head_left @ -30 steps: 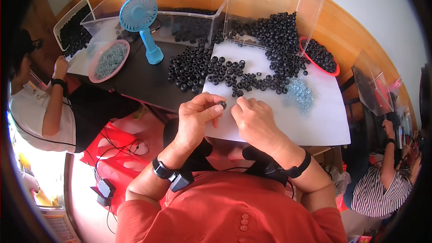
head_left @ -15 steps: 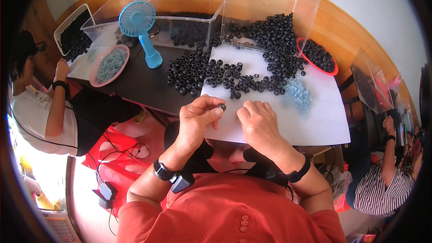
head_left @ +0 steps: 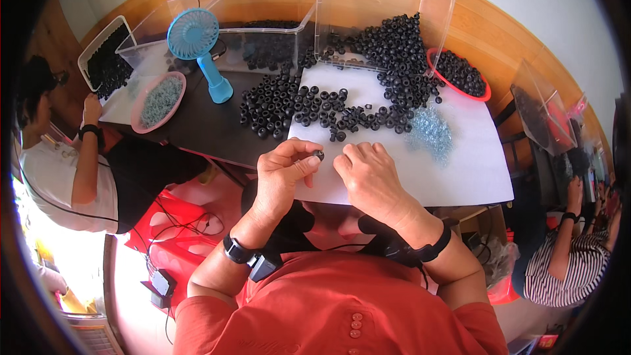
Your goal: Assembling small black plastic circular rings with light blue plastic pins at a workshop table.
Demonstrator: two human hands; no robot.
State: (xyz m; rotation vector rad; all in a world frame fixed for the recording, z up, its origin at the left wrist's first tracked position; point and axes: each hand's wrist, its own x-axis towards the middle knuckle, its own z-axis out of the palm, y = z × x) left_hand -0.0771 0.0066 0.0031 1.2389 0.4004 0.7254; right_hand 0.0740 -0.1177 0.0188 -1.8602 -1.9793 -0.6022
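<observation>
My left hand (head_left: 279, 174) pinches a small black round part (head_left: 319, 155) between thumb and forefinger, above the near edge of the white sheet (head_left: 460, 181). Close to its right, my right hand (head_left: 372, 179) has its fingers drawn together; whatever they hold is hidden. Beyond both hands, loose black round parts with holes (head_left: 315, 106) lie scattered on the sheet. They run back to a large heap (head_left: 401, 49) spilling from a clear plastic bin (head_left: 332, 13) tipped on its side. To the right of the scattered parts is a small pile of pale blue clear pieces (head_left: 430, 135).
A red bowl (head_left: 488, 95) of black parts stands at the right. At the left are a blue fan (head_left: 217, 82), a pink bowl (head_left: 136, 120) of clear pieces and a white basket (head_left: 83, 62). One person (head_left: 66, 177) sits left, another (head_left: 568, 266) right.
My right hand has shifted slightly left, nearer the black part in my left hand. The view has moved a little; the left-hand pinch is the same.
</observation>
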